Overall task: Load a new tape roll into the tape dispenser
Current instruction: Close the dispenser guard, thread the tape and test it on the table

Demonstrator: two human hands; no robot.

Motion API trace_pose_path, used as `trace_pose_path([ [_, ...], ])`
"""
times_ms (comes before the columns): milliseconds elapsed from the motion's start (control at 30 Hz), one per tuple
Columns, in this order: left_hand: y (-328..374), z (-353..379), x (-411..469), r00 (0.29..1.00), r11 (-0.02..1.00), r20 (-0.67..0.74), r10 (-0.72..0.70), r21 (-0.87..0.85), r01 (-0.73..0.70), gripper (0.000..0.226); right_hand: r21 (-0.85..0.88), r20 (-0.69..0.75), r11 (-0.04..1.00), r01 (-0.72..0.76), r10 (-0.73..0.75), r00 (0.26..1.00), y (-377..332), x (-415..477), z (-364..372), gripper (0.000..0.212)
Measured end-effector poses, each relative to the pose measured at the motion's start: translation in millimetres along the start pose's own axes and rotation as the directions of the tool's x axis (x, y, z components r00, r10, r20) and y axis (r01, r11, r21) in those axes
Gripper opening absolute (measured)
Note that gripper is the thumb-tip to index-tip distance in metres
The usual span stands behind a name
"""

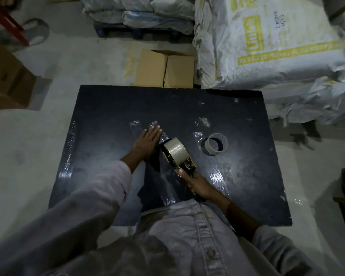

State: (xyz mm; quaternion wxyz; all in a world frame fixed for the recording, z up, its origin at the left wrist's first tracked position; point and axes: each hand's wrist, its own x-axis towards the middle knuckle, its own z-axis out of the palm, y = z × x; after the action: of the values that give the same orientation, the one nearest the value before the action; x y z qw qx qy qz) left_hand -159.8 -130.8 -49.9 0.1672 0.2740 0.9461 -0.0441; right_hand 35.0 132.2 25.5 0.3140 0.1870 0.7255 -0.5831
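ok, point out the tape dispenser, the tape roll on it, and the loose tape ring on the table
tape dispenser (190, 165), head view, on its frame just ahead of the handle.
tape roll (176, 151), head view, on its outer wound face.
tape ring (224, 144), head view, on its right wall.

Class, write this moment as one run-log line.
left hand: flat on table | right hand: grips tape dispenser | tape roll: on dispenser | empty core: lying apart
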Motion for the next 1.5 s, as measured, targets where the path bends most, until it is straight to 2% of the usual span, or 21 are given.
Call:
trace_pose_path([
  [100, 13, 20, -24, 1.0, 0.998, 0.003, 0.014, 0.063, -0.015, 0.117, -0.012, 0.004, 1.0, -0.015, 0.015, 1.0, 3, 3, -1, 0.047],
  [167, 21, 19, -37, 0.998, 0.995, 0.048, 0.041, 0.088, -0.045, 0.12, -0.017, -0.015, 1.0, -0.013, 0.013, 1.0, 7, 6, 1, 0.065],
  [233, 26, 16, -43, 0.997, 0.991, 0.062, 0.044, 0.123, -0.051, 0.116, -0.008, -0.035, 1.0, -0.014, 0.014, 0.999, 9, 8, 3, 0.079],
  [333, 33, 17, -48, 0.998, 0.991, 0.055, 0.011, 0.13, -0.019, 0.107, -0.02, -0.047, 1.0, 0.003, -0.004, 0.999, 9, 9, 2, 0.082],
  [433, 43, 17, -54, 0.995, 0.986, 0.096, -0.021, 0.164, 0.005, 0.105, -0.04, -0.058, 0.999, 0.025, -0.027, 0.998, 13, 10, 0, 0.093],
  [567, 51, 13, -58, 0.985, 0.987, 0.153, -0.079, 0.151, 0.056, 0.104, -0.085, -0.085, 0.996, 0.038, -0.045, 0.995, 18, 7, 1, 0.079],
  [700, 55, -1, -56, 0.963, 0.988, 0.24, -0.12, 0.128, 0.091, 0.102, -0.149, -0.102, 0.986, 0.079, -0.095, 0.99, 22, 5, 4, 0.088],
  [833, 58, -23, -58, 0.94, 0.983, 0.303, -0.155, 0.145, 0.115, 0.113, -0.188, -0.124, 0.977, 0.103, -0.128, 0.984, 17, -1, 8, 0.079],
  [967, 72, -38, -61, 0.904, 0.973, 0.363, -0.226, 0.135, 0.189, 0.101, -0.226, -0.208, 0.969, 0.095, -0.144, 0.968, 22, -1, 14, 0.076],
  [1100, 76, -39, -62, 0.908, 0.97, 0.344, -0.239, 0.127, 0.207, 0.098, -0.236, -0.217, 0.967, 0.093, -0.146, 0.965, 35, -21, 10, 0.061],
  [1200, 74, -41, -65, 0.921, 0.974, 0.322, -0.219, 0.124, 0.188, 0.104, -0.235, -0.211, 0.97, 0.069, -0.12, 0.97, 51, -30, 8, 0.069],
  [1300, 75, -32, -76, 0.941, 0.981, 0.291, -0.171, 0.142, 0.134, 0.11, -0.255, -0.228, 0.966, 0.043, -0.104, 0.968, 60, -36, 7, 0.091],
  [1333, 75, -27, -81, 0.947, 0.981, 0.282, -0.152, 0.159, 0.11, 0.112, -0.267, -0.24, 0.963, 0.038, -0.105, 0.965, 62, -40, 7, 0.091],
  [1433, 83, -10, -93, 0.959, 0.984, 0.262, -0.113, 0.164, 0.071, 0.127, -0.295, -0.278, 0.954, 0.048, -0.134, 0.951, 71, -55, 7, 0.075],
  [1500, 92, -3, -100, 0.962, 0.987, 0.253, -0.102, 0.147, 0.066, 0.128, -0.311, -0.316, 0.949, 0.057, -0.16, 0.935, 84, -62, 7, 0.079],
])
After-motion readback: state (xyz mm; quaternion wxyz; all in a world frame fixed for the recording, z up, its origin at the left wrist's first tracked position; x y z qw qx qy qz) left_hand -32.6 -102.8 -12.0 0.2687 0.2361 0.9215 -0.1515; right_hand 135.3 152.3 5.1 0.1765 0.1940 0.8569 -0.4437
